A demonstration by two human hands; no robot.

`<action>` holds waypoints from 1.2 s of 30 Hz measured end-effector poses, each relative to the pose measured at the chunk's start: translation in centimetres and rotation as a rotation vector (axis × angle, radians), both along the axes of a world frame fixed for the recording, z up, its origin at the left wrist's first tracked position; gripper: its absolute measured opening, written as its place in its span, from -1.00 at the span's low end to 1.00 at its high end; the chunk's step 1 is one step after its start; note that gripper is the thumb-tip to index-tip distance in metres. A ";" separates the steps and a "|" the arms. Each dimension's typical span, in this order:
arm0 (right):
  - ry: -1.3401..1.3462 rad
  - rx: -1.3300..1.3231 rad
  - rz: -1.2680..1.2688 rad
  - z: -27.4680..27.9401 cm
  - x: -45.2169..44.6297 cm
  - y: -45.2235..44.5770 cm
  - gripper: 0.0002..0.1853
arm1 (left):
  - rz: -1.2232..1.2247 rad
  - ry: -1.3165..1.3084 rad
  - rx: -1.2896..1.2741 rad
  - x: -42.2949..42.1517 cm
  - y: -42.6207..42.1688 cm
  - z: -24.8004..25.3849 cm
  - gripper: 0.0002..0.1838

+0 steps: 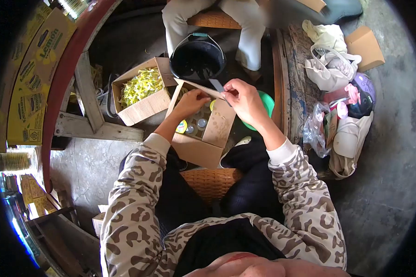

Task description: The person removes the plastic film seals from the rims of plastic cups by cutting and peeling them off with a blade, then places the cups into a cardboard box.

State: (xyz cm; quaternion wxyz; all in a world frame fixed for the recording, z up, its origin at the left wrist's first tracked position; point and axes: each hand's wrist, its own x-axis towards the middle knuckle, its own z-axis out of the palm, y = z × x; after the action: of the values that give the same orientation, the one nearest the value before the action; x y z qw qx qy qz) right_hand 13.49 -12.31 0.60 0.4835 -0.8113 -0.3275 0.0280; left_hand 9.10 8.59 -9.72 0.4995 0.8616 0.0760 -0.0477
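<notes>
An open cardboard box (196, 152) stands in front of me, with several small round containers inside, some clear and some with a yellow rim. My left hand (192, 102) is above the box's left part, fingers pinched together; what they hold, if anything, is too small to tell. On the far right side of the box, my right hand (242, 98) grips a thin grey flat strip (216, 85) between thumb and fingers, near the raised flap. Beyond the box is a black bucket (198, 57). A green basin (267, 102) is partly hidden behind my right hand.
Left of the box, a carton (143, 111) holds yellow-green wrappers. A person's legs (248, 32) are beyond the bucket. To the right lie bags (326, 76), a cap (350, 142) and a dark helmet (361, 99). A wooden frame (97, 128) and lemon cartons (34, 78) stand left.
</notes>
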 end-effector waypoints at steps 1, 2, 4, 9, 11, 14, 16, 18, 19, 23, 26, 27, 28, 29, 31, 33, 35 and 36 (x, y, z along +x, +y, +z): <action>0.008 -0.078 0.013 0.4 -0.1 -0.1 -0.86 | -0.056 0.034 0.093 0.3 0.3 -1.7 -0.59; 0.012 -0.072 0.004 0.4 -0.2 -0.2 -0.86 | -0.065 0.038 0.098 0.4 0.6 -3.6 -0.59; -0.121 -0.242 0.065 0.4 -0.2 -0.7 -0.87 | -0.112 0.061 0.247 0.2 1.3 -7.5 -0.58; -0.140 -0.365 0.160 -0.9 -0.1 -1.6 -0.89 | -0.091 0.335 0.444 -2.1 1.7 -15.8 -0.62; -0.120 -0.401 0.147 -1.3 0.1 -1.9 -0.89 | -0.139 0.296 0.550 -3.2 1.9 -21.4 -0.51; -0.084 -0.480 0.148 -1.6 0.5 -2.1 -0.91 | -0.168 0.243 0.522 -4.3 0.8 -24.5 -0.37; -0.069 -0.537 0.154 -1.9 0.7 -2.2 -0.91 | -0.138 0.268 0.513 -3.9 -0.5 -24.3 -0.35; -0.091 -0.520 0.161 -2.1 0.9 -2.4 -0.92 | -0.196 0.323 0.547 -3.4 -1.2 -24.3 -0.31; -0.087 -0.534 0.167 -1.9 1.0 -2.3 -0.93 | -0.207 0.270 0.552 -3.2 -1.0 -25.7 -0.27; -0.077 -0.532 0.175 -2.3 1.1 -2.4 -0.93 | -0.241 0.375 0.551 -3.4 -1.2 -26.8 -0.20; -0.079 -0.526 0.177 -2.8 1.3 -2.4 -0.94 | -0.281 0.213 0.565 -4.0 -0.8 -28.0 -0.48; -0.090 -0.523 0.174 -2.9 1.4 -2.4 -0.93 | -0.278 0.212 0.562 -4.0 -0.9 -27.5 -0.48; -0.093 -0.526 0.176 -3.2 1.4 -2.2 -0.93 | -0.274 0.243 0.555 -4.0 -0.9 -27.0 -0.51; -0.068 -0.531 0.168 -3.4 1.5 -2.1 -0.93 | -0.271 0.275 0.549 -3.9 -1.0 -26.3 -0.51; -0.053 -0.530 0.162 -3.2 1.7 -2.1 -0.93 | -0.202 0.333 0.592 -2.5 -0.8 -26.1 -0.63; -0.028 -0.568 0.173 -2.8 1.7 -2.1 -0.93 | -0.159 0.254 0.614 -1.4 -0.2 -23.0 -0.81; -0.085 -0.522 0.166 -3.2 1.8 -2.0 -0.93 | -0.158 0.241 0.639 -0.2 0.7 -21.3 -0.80; -0.137 -0.493 0.160 -3.3 1.7 -2.0 -0.93 | -0.159 0.230 0.646 0.0 1.0 -20.3 -0.78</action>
State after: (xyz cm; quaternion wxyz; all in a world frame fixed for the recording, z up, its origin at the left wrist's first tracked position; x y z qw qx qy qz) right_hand 15.22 -14.35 -2.72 0.2444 -0.8760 -0.4059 0.0900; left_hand 9.05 9.54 -30.06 0.1841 0.9674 0.0753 -0.1567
